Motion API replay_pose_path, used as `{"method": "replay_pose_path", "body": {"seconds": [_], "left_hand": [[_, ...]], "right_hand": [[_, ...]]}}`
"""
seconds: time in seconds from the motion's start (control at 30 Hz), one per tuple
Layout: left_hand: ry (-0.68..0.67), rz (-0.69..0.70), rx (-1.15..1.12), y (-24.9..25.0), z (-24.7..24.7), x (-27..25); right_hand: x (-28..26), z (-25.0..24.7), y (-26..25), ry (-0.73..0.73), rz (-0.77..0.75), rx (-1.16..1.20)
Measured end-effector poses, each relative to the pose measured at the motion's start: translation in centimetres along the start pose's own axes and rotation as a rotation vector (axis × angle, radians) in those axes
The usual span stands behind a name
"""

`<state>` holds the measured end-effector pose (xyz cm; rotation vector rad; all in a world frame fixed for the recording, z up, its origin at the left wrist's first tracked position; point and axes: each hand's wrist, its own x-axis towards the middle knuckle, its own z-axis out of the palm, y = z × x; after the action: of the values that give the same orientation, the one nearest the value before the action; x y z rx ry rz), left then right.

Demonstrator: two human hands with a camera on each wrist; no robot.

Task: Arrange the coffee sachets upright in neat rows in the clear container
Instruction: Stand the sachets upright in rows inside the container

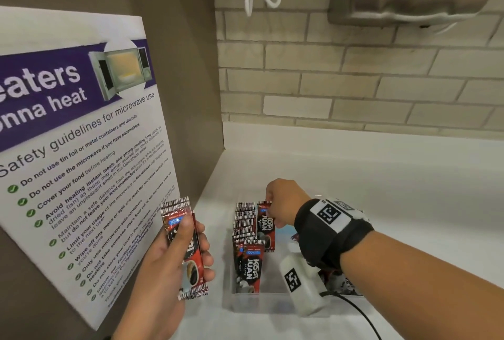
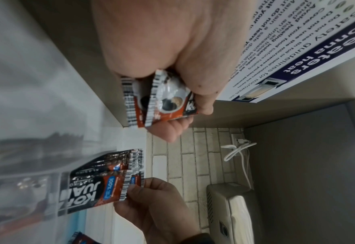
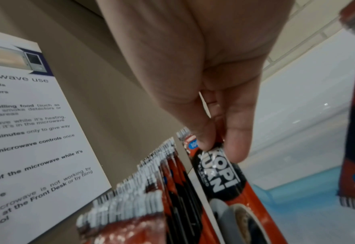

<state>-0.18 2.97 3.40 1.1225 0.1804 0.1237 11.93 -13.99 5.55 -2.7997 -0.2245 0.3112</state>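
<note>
Pinching one sachet [image 1: 266, 226] in right hand [image 1: 283, 201], two spare sachets [image 1: 185, 247] in left hand [image 1: 174, 260]

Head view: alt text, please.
Right hand pinches an upright coffee sachet beside a row of sachets in the clear container. Left hand holds spare sachets near a microwave poster.

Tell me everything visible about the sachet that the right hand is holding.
The sachet is a flat, glossy foil-like packet, red and black, with white "KOPI JUAN" lettering, a blue label near the top, a coffee cup picture lower down and striped crimped ends. It stands upright in the clear container, beside a packed row of sachets. The right hand pinches its top edge.
</note>
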Motion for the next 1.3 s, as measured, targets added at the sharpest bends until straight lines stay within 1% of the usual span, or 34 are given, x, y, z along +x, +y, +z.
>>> {"method": "replay_pose_path", "body": {"seconds": [0.13, 0.27, 0.43, 0.6, 0.63, 0.7, 0.77, 0.8, 0.83, 0.87, 0.9, 0.93, 0.97, 1.07, 1.1, 1.2, 1.3], "left_hand": [[0.009, -0.007, -0.012, 0.0, -0.1, 0.1], [0.005, -0.008, 0.034, -0.2, -0.2, 0.4], [0.03, -0.006, 0.05, -0.4, 0.1, 0.6], [0.02, -0.019, 0.046, -0.2, 0.7, 0.3], [0.015, -0.023, 0.041, -0.2, 0.9, 0.3], [0.005, -0.024, 0.055, -0.1, 1.4, 0.3], [-0.008, -0.029, 0.093, 0.0, 1.9, 0.5], [-0.017, -0.037, 0.101, -0.1, 2.2, 0.6], [-0.027, -0.048, 0.11, -0.2, 2.4, 0.6], [-0.043, -0.055, 0.12, -0.4, 2.8, 0.6], [-0.057, -0.058, 0.144, -0.5, 3.1, 0.6], [-0.075, -0.049, 0.17, -0.6, 3.4, 0.7], [-0.094, -0.04, 0.198, -0.7, 3.7, 0.7], [-0.17, -0.034, 0.238, -0.7, 4.3, 0.7], [-0.176, -0.036, 0.235, -0.6, 4.3, 0.5], [-0.15, -0.083, 0.151, -0.6, 4.1, 0.6], [-0.116, -0.122, 0.041, -0.5, 3.5, 0.8]], "right_hand": [[0.0, 0.0, 0.0, 0.011, 0.007, 0.042], [-0.3, 0.2, 0.0, -0.005, 0.004, 0.07], [-0.5, 0.0, 0.3, -0.015, 0.0, 0.054], [-1.3, -1.2, 0.4, -0.022, -0.031, 0.006], [-1.6, -1.6, 0.4, 0.001, -0.044, 0.002], [-2.2, -2.9, 0.3, 0.12, -0.089, 0.019], [-3.2, -4.3, -0.3, 0.24, -0.167, 0.173], [-3.9, -4.8, -0.8, 0.23, -0.215, 0.316], [-4.7, -5.2, -1.5, 0.154, -0.255, 0.47], [-5.4, -5.2, -2.2, 0.039, -0.279, 0.591], [-6.0, -4.8, -2.7, -0.075, -0.29, 0.653], [-6.3, -4.3, -3.1, -0.153, -0.299, 0.684], [-6.4, -3.8, -3.2, -0.185, -0.309, 0.707], [-5.9, -3.0, -2.7, -0.126, -0.3, 0.761], [-5.7, -3.1, -2.5, -0.115, -0.288, 0.775], [-5.4, -3.7, -2.1, -0.075, -0.271, 0.834], [-5.1, -5.3, -1.5, 0.05, -0.243, 0.909]]}}
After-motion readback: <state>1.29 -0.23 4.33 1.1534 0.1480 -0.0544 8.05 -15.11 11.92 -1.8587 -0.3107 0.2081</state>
